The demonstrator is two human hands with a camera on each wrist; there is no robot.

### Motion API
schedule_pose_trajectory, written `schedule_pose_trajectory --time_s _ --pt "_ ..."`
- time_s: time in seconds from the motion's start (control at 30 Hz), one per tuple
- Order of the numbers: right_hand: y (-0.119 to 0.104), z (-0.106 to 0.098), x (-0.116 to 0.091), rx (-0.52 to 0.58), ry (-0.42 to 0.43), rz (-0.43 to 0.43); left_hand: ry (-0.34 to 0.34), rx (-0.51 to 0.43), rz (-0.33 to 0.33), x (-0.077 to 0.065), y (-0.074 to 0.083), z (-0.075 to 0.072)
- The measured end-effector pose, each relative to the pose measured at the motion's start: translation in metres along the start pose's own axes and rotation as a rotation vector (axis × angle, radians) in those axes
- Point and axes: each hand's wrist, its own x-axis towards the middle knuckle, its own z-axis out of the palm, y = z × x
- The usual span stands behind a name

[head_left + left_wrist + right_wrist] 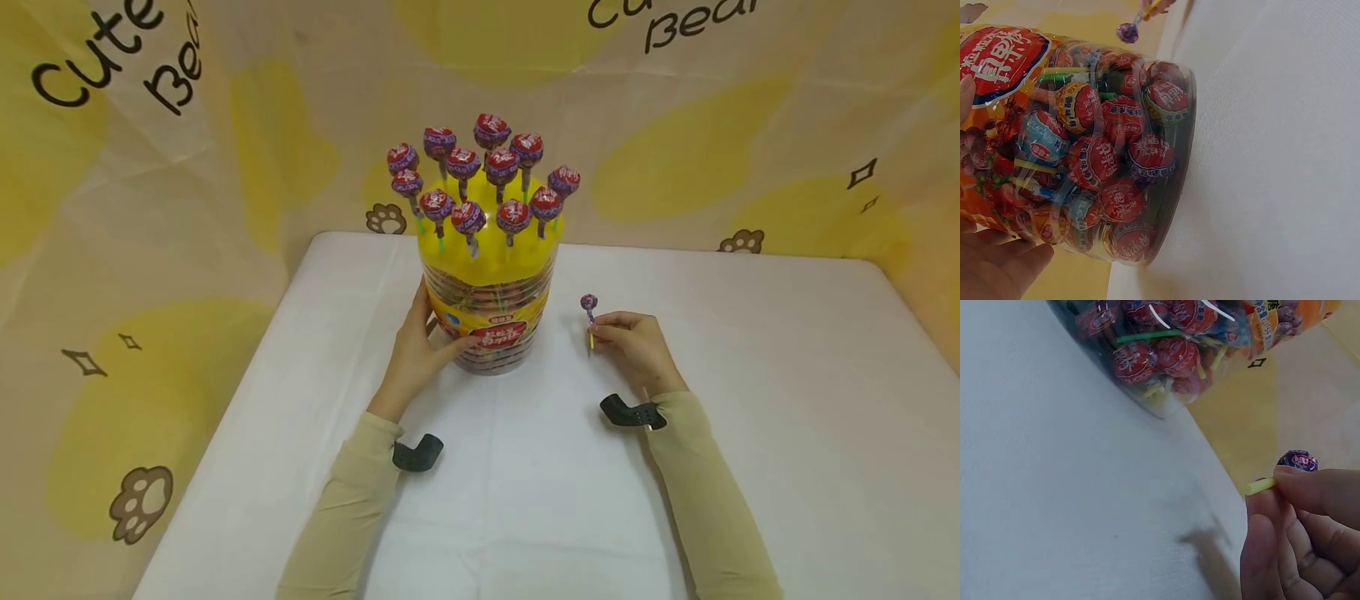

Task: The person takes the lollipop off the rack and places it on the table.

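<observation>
A clear plastic jar (498,300) with an orange label stands upright on the white table. Its yellow lid (483,265) carries several purple-and-red wrapped lollipops (502,167) stuck upright by their sticks. My left hand (414,354) grips the jar's left side, thumb across the front and fingers round behind. To the jar's right, my right hand (637,343) pinches a lollipop (589,302) by its yellow stick between thumb and fingertips, candy end up. In the right wrist view the stick's lower end (1261,486) pokes out past the fingertips.
Inside the jar, several more wrapped lollipops (1091,159) show through the clear wall. The table (780,400) extends to both sides. Behind it hangs a cream-and-yellow printed cloth (675,150). Each wrist wears a black mount (420,454).
</observation>
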Motion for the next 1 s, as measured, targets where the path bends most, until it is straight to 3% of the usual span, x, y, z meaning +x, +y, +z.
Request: schedule_pose_trajectory --time_s 0.3,0.7,1.0 --pt "0.01 0.0 0.003 0.019 0.003 0.071 0.001 0.0 0.004 0.001 0.002 0.001" --pt "0.01 0.009 0.006 -0.151 0.08 0.062 -0.004 0.015 -0.012 0.001 0.002 0.001" --pt "0.008 0.009 0.006 -0.276 0.077 0.066 -0.001 0.009 -0.009 0.001 0.0 0.001"
